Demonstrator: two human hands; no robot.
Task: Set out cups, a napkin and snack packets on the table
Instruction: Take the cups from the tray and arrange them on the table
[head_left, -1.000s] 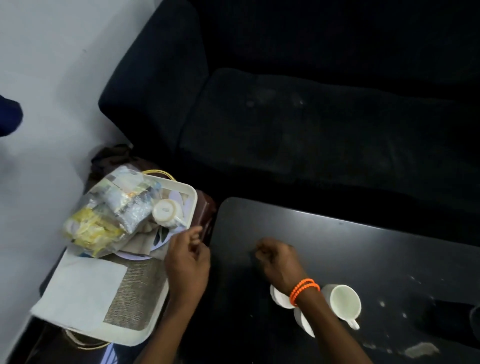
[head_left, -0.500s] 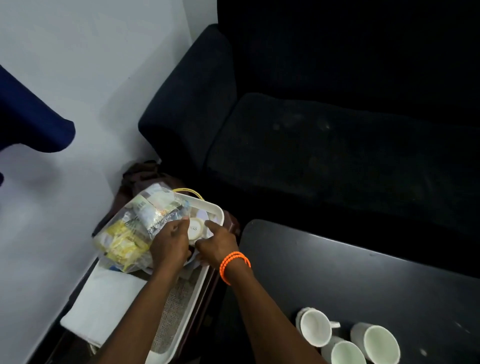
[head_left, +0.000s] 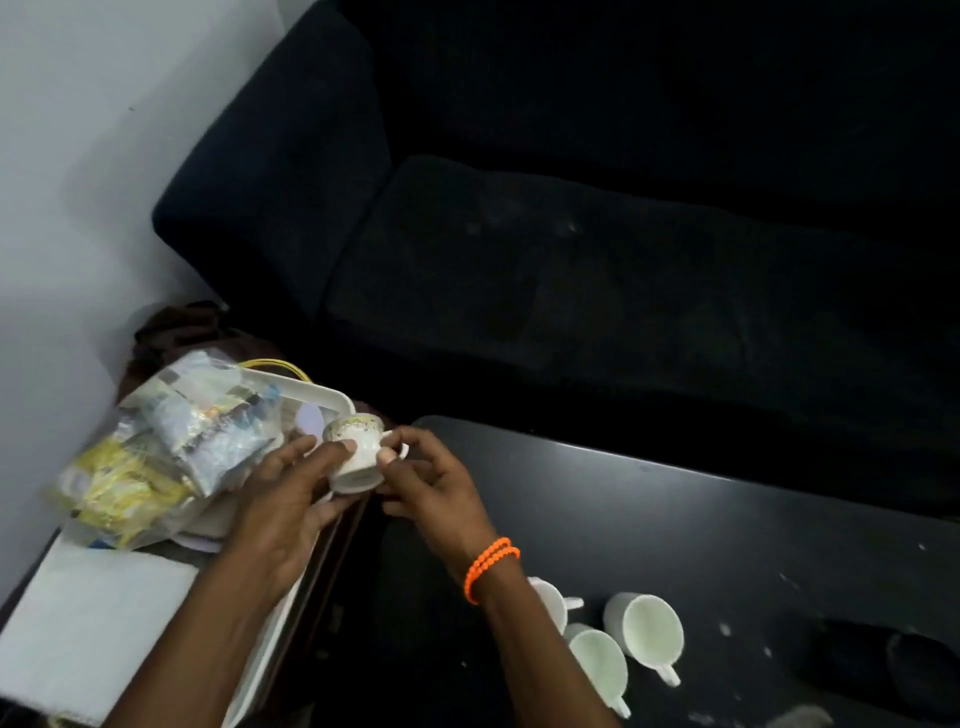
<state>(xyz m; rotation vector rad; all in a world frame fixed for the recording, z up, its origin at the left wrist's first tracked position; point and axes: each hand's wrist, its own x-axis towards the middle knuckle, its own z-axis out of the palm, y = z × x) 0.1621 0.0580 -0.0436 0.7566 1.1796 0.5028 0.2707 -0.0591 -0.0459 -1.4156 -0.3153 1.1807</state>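
Three cups (head_left: 644, 629) lie on the table (head_left: 701, 519) near the right wrist, a fourth cup (head_left: 358, 457) is clasped between left hand (head_left: 291, 499) and right hand (head_left: 431, 483), while the snack bag (head_left: 166, 447) and napkin (head_left: 88, 618) wait leftward.
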